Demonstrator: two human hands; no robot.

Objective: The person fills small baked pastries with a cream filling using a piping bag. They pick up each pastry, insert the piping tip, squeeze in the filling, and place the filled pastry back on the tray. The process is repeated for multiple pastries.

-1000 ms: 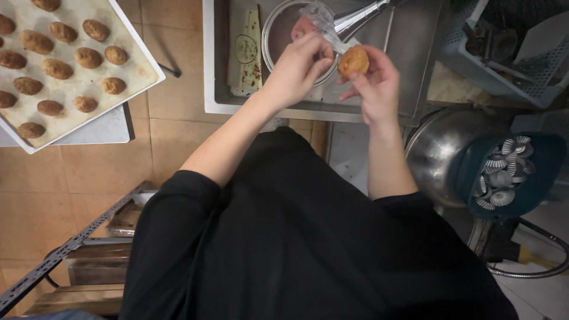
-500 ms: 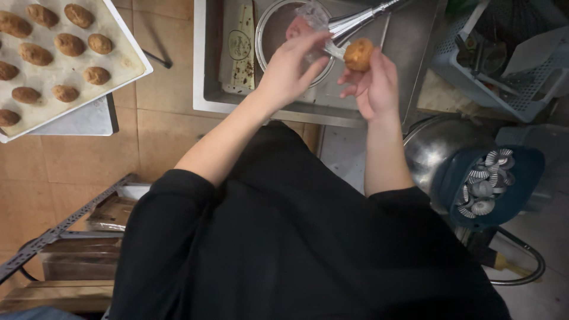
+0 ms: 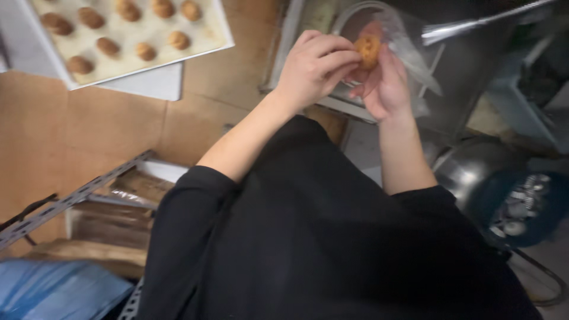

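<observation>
Brown tile floor (image 3: 77,136) beneath a steel counter (image 3: 474,71) and baking tray (image 3: 148,65).

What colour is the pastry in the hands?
Golden brown, the pastry shows best in the head view, held between the left hand and right hand.

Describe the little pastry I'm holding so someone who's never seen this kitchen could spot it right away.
Start at the metal tray at top centre, where a clear bag sits in a round bowl. Just above it, the left hand and right hand meet around one golden-brown round pastry. Unlike the similar pieces on the baking sheet far left, it is held up alone.
</observation>
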